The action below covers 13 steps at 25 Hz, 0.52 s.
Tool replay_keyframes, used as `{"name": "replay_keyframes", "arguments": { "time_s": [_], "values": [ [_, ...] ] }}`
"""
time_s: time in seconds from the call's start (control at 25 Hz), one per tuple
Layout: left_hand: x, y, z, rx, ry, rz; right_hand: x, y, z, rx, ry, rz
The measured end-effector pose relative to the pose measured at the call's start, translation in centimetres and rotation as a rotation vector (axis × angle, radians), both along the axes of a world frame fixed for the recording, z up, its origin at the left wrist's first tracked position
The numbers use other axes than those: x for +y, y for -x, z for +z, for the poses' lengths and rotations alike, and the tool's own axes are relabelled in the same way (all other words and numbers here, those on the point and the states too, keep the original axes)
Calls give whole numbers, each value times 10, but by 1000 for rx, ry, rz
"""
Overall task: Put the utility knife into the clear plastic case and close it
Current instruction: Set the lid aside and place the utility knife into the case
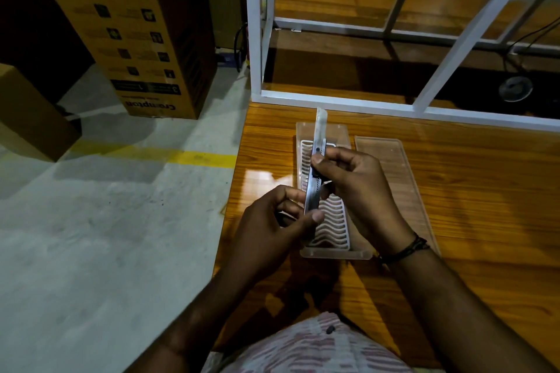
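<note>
Both hands hide the utility knife handle.

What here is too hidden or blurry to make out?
- Utility knife, head view: handle's middle and rear covered by the right hand and left hand.
- Clear case: the hands hide part of its ribbed insert.
- Cardboard box: small print blurred.

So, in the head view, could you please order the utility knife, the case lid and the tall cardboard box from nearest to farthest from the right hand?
From the right hand:
1. Utility knife: held in its fingers, over the open case.
2. Case lid: flat on the table, just to its right.
3. Tall cardboard box: on the floor, far left.
</note>
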<state>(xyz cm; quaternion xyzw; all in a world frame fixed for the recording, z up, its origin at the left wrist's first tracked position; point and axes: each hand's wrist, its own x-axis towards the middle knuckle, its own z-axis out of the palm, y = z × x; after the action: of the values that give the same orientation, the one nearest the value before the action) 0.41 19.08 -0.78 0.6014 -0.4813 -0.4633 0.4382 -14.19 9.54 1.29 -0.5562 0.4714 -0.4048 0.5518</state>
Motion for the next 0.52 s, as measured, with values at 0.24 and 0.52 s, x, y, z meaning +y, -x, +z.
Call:
{"name": "replay_keyframes", "arguments": {
  "time_s": [0.24,0.52],
  "values": [
    [2,-4,3,-305,122,-261,-5,8,2,-25,-35,-23],
    [3,-3,-2,-370,191,-189,0,11,-7,0,-48,20]
  ]
}}
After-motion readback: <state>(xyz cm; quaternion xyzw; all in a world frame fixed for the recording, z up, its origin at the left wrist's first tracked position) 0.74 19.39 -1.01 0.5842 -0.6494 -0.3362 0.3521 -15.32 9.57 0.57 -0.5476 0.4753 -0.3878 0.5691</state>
